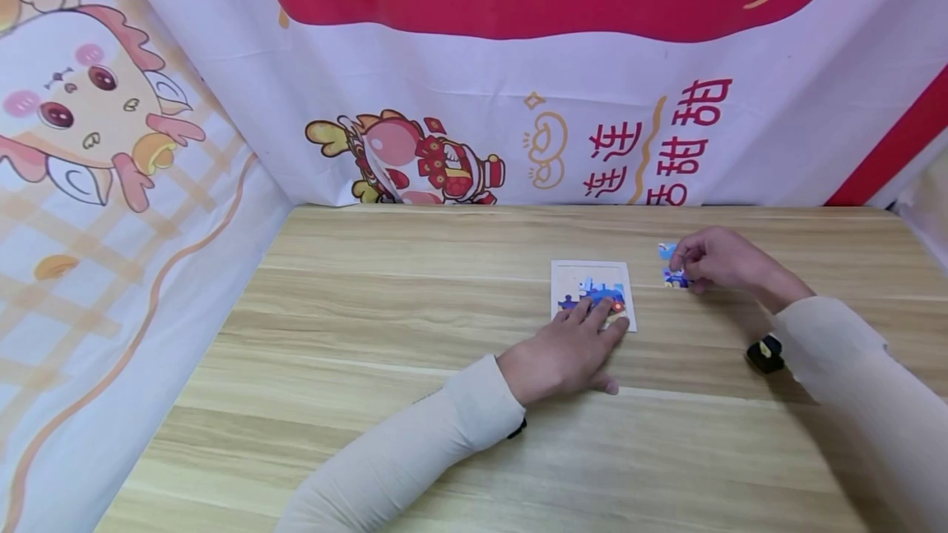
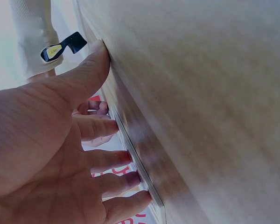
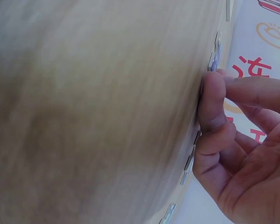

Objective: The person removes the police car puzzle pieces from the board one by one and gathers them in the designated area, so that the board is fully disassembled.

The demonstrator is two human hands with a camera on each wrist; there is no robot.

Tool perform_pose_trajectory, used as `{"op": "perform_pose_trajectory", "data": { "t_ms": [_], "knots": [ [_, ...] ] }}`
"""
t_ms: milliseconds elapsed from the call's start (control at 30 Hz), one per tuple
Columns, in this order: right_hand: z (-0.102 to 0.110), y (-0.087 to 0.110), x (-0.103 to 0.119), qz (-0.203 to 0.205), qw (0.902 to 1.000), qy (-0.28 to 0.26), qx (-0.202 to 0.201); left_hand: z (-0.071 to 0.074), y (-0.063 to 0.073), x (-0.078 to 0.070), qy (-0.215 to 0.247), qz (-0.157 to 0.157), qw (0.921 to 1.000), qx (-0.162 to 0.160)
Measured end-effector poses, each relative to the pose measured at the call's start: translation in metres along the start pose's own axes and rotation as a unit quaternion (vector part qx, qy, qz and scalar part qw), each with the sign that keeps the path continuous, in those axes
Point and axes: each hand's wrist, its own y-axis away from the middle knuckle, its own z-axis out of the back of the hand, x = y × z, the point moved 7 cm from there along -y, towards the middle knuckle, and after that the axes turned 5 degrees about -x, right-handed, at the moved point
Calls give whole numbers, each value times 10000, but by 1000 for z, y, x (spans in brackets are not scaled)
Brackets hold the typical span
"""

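A small jigsaw puzzle (image 1: 609, 293) with a blue picture lies in a white square frame (image 1: 631, 303), partly assembled. My left hand (image 1: 573, 352) rests on its near part with straight, spread fingers. In the left wrist view, those fingertips lie along the edge of the frame. To the right of the frame, my right hand (image 1: 714, 260) pinches a blue-purple puzzle piece (image 1: 673, 278) between thumb and curled fingers, low over the table. Another light-blue piece (image 1: 666, 250) lies just behind it. The right fingers hide part of the held piece.
Further loose pieces (image 3: 188, 163) lie beside the right hand in the right wrist view. The wooden table (image 1: 355, 311) meets a printed cloth (image 1: 474, 89) at its back edge, and another cloth (image 1: 133, 270) hangs along the left side.
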Motion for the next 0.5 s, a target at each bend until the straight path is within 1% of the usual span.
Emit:
{"op": "perform_pose_trajectory", "data": {
  "t_ms": [233, 367, 500],
  "knots": [
    [2, 2, 5, 105, 9998, 104, -120, 0, 2, 1, 127, 6, 9999, 116],
    [0, 1, 20, 345, 9984, 361, -277, 1, 2, 1, 94, -26, 9999, 85],
    [-10, 1, 40, 593, 9967, 501, -251, 2, 2, 0, -91, -57, 9999, -34]
  ]
}}
